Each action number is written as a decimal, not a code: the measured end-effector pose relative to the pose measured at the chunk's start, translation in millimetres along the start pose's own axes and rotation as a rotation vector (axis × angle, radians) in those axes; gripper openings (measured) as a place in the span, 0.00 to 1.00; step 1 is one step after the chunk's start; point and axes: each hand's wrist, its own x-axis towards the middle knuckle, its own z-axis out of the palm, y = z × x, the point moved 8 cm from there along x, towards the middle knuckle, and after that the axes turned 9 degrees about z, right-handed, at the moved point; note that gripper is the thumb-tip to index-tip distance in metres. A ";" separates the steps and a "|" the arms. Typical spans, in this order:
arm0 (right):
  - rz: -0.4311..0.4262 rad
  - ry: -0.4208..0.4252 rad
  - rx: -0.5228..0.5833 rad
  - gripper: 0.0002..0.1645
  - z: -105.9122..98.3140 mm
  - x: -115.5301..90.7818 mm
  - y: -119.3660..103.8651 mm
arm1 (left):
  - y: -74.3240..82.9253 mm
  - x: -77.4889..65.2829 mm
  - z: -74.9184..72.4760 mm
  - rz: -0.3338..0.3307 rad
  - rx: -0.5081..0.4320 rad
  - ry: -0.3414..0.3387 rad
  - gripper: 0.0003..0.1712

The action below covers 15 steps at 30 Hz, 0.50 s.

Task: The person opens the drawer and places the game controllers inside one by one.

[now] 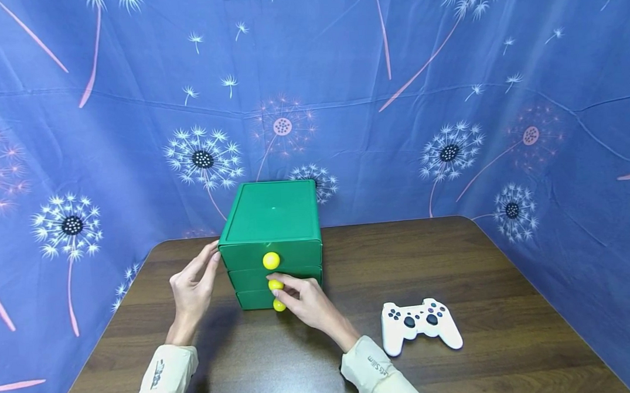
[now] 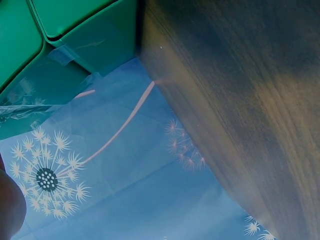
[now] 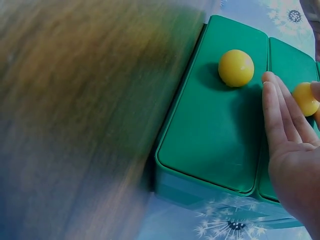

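Note:
A green three-drawer box (image 1: 276, 213) stands on the table, with all its drawers closed. Each drawer front carries a round yellow knob: a top knob (image 1: 271, 260), a middle knob (image 1: 275, 285) and a bottom knob (image 3: 236, 68). My right hand (image 1: 309, 302) pinches the middle knob between thumb and index finger, its other fingers stretched out across the drawer fronts. Fairly straight fingers of my left hand (image 1: 192, 290) rest at the upper left front corner of the box. In the left wrist view only part of a finger (image 2: 11, 207) shows.
To the right of the box, a white game controller (image 1: 420, 324) lies on the brown wooden table (image 1: 280, 362). A blue cloth (image 1: 353, 101) with dandelion prints hangs behind and at both sides. Clear tape (image 2: 62, 54) sticks to the box's side.

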 end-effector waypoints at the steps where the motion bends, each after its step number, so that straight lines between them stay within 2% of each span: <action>1: 0.002 0.002 -0.006 0.19 -0.1 -0.2 -0.2 | -0.1 -0.1 0.1 -0.001 0.000 0.000 0.21; 11: 0.010 -0.006 -0.044 0.22 -0.5 -4.1 -2.2 | -4.3 -3.3 0.1 -0.006 0.005 0.004 0.21; 15: -0.043 0.013 -0.037 0.24 -3.2 -8.2 -3.9 | -7.2 -4.8 0.2 -0.004 0.010 0.003 0.20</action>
